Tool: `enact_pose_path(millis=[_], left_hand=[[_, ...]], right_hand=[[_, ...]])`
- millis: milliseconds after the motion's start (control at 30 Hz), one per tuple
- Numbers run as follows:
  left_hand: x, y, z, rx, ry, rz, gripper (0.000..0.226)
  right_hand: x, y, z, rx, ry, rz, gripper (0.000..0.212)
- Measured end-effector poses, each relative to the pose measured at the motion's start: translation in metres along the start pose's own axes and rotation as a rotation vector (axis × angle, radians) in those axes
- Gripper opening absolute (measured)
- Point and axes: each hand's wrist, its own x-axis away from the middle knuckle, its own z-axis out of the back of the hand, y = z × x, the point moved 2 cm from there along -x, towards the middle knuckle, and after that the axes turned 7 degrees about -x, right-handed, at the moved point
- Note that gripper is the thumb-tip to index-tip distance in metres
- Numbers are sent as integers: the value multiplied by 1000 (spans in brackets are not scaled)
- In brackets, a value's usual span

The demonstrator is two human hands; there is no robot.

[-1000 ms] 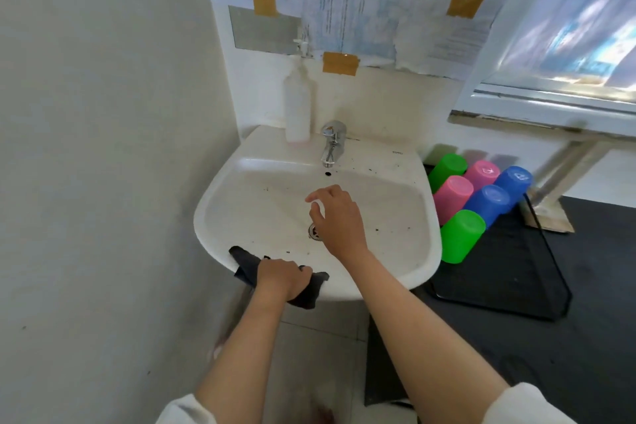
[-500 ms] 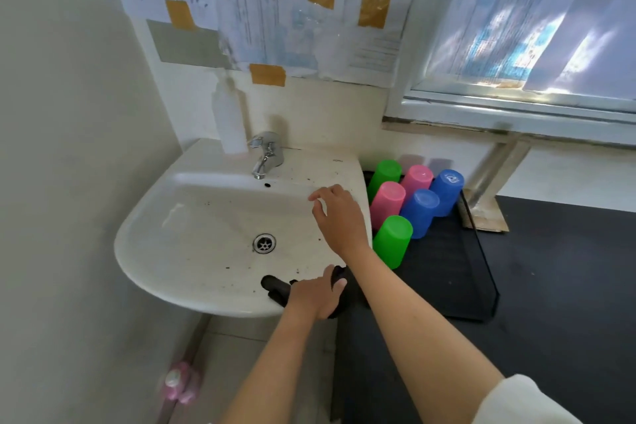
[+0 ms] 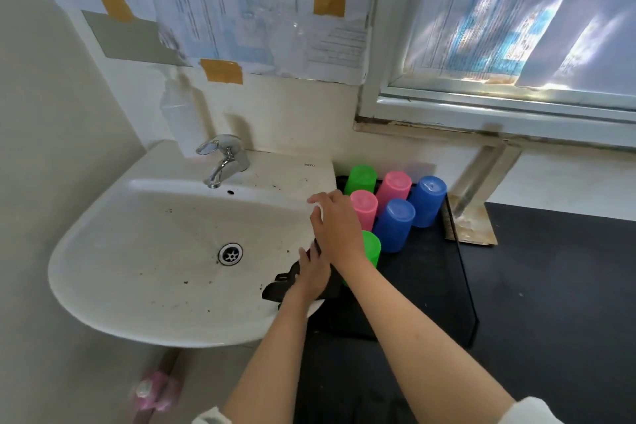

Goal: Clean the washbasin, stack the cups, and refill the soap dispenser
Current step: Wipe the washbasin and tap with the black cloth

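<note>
The white washbasin (image 3: 103, 303) has dark specks around its drain (image 3: 230, 253). My left hand (image 3: 311, 275) holds a dark cloth (image 3: 278, 286) against the basin's right rim, partly hidden under my right forearm. My right hand (image 3: 335, 224) hovers over that rim with loosely curled fingers, holding nothing. Just right of it, several upturned cups stand on a black tray (image 3: 430, 286): a green cup (image 3: 361, 179), a pink cup (image 3: 394, 186) and a blue cup (image 3: 426, 200) among them. A white soap dispenser (image 3: 180, 113) stands behind the faucet (image 3: 223, 158).
A wall closes in on the left, and a window ledge runs above the dark counter (image 3: 550, 286) on the right. A pink bottle (image 3: 151, 389) lies blurred on the floor under the basin. Taped papers cover the wall above.
My left hand has slid the cloth along the front rim from the left side to the right rim. My right hand moved from over the drain to the right rim.
</note>
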Motion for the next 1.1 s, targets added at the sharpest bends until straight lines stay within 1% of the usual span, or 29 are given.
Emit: enact_pose_path(millis=[67,100,133,167,200,233,267,333,400,433,500,533,600,667,767,833,900,967,1000,1100], left_hand=[[0,-1,7,415,-48,13,44],[3,-3,12,595,-61,21,46],[5,-6,18,727,-53,36,49],[5,-11,23,810,-29,57,51],[5,-16,27,846,-5,74,52],[4,-20,31,800,43,86,53],[4,-23,37,706,100,76,52],[6,-28,55,439,199,29,48],[5,-36,80,242,257,-42,45],[3,-40,94,170,281,-68,44],[-2,-45,119,62,323,-88,41],[-3,-44,129,11,331,-101,40],[-8,-40,141,-88,324,-168,38],[-16,-38,148,-178,305,-232,37],[-29,-45,164,-374,298,-275,36],[-37,-54,179,-514,305,-284,37],[-44,-61,198,-544,366,-258,40],[-50,-65,218,-536,466,-262,43],[-56,-66,229,-563,510,-294,45],[-67,-67,248,-639,589,-397,49]], right_hand=[[8,5,-9,83,-101,-42,24],[13,7,-16,141,-159,-70,24],[17,9,-22,212,-219,-99,25],[22,10,-27,290,-274,-120,28],[25,10,-30,363,-309,-132,30],[27,10,-34,429,-322,-130,32],[29,10,-38,480,-330,-127,33],[32,7,-45,525,-325,-155,33],[34,5,-56,566,-288,-218,33],[33,3,-56,558,-281,-259,37],[28,4,-54,490,-228,-282,54],[26,10,-59,477,-203,-279,58],[22,20,-68,469,-279,-258,56],[13,26,-73,520,-290,-253,57],[-1,28,-79,510,-280,-289,64],[-10,30,-82,457,-239,-309,68],[-22,32,-90,405,-184,-312,68],[-36,31,-95,403,-108,-308,65],[-46,32,-100,389,-89,-311,70],[-65,39,-108,320,-165,-321,100]])
